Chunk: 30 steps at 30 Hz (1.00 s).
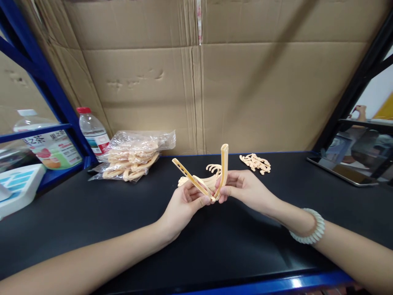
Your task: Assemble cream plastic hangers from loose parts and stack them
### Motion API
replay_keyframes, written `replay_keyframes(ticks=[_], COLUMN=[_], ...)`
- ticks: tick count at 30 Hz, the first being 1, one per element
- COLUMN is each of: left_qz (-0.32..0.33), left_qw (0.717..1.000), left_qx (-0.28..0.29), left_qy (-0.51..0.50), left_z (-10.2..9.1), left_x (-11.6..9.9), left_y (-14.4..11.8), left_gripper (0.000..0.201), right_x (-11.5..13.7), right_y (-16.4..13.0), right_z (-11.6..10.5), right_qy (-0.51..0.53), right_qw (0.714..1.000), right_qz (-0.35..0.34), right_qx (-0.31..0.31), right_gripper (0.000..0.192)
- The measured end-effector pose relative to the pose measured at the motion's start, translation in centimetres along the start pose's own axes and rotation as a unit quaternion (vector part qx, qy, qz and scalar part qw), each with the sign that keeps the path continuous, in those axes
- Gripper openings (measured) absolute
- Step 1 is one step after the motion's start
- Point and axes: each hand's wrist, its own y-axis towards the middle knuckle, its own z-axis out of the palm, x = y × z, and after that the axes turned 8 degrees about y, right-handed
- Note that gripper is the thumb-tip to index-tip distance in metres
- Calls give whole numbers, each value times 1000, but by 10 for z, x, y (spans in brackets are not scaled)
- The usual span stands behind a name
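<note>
My left hand (184,207) is closed on a slotted cream plastic hanger arm (188,173), which slants up to the left. Pinched in my right hand (250,190) is a second, bent cream plastic hanger arm (224,164), standing nearly upright. The lower ends of both arms meet between my fingertips in a V; whether they are joined I cannot tell. Just behind my hands lie more cream plastic pieces (209,181), some with curved hook-like ends, partly hidden by my fingers.
A clear bag (135,157) of cream parts lies at the back left beside a red-capped bottle (93,133). Small cream pieces (255,162) are piled at the back right. A dark tablet-like slab (344,172) lies far right. Cardboard (260,94) walls the black table's back.
</note>
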Motion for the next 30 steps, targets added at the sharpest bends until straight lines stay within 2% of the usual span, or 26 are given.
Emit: replay_keyframes(ticks=[10,22,26,30], left_qz=[-27,-19,-37,-52], left_qw=[999,998,997,992], left_qx=[-23,-52,-61,-110], left_qy=[17,23,11,-42], left_z=[1,0,-1,-9], left_x=[-1,1,-4,-11], left_y=[0,1,1,7], left_gripper=[30,27,29,27], right_x=[-1,-9,-3,15], right_y=[-1,0,3,7], right_z=[0,10,-6,-39], right_qy=[2,14,-5,-55], right_qw=[1000,998,999,998], right_qz=[-7,0,21,25], right_qx=[-13,-60,-39,-17], right_gripper=[18,23,27,25])
